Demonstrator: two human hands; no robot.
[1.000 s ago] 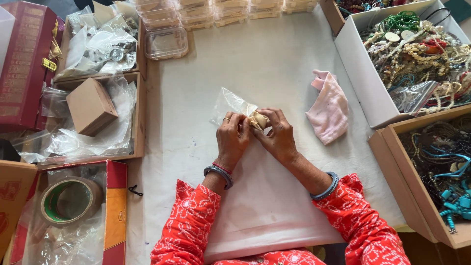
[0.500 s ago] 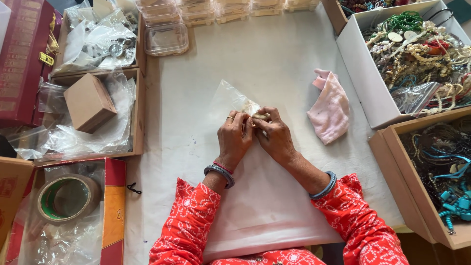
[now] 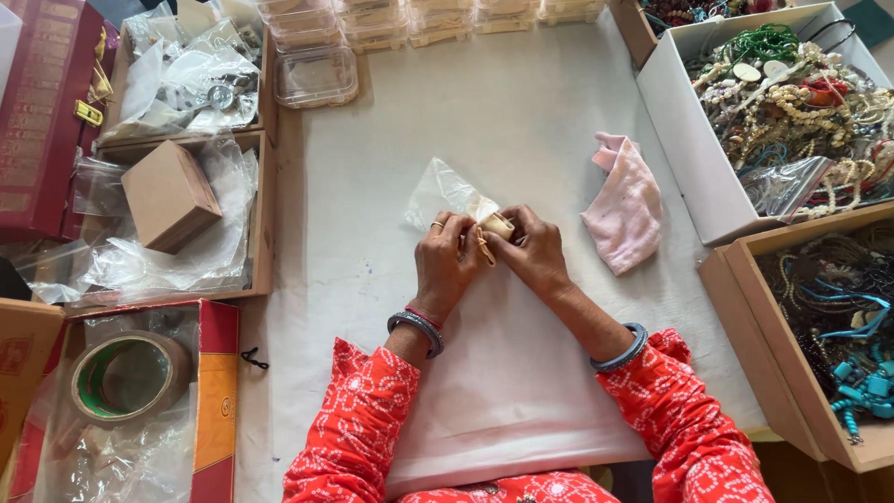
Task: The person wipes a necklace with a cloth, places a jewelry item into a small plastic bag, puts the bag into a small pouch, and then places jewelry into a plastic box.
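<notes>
My left hand and my right hand meet at the middle of the white table. Together they pinch a small beige piece with a cord at the mouth of a clear plastic bag. The bag lies flat on the table just beyond my fingers. Bangles sit on both wrists, and my sleeves are red with a white pattern.
A pink cloth lies right of my hands. White box of bead necklaces and a cardboard box of dark and teal beads stand right. Left: trays of plastic bags, a small brown box, a tape roll. Clear containers behind.
My fingers have worked the beige piece at the bag's mouth; the hands stay in the same place on the table.
</notes>
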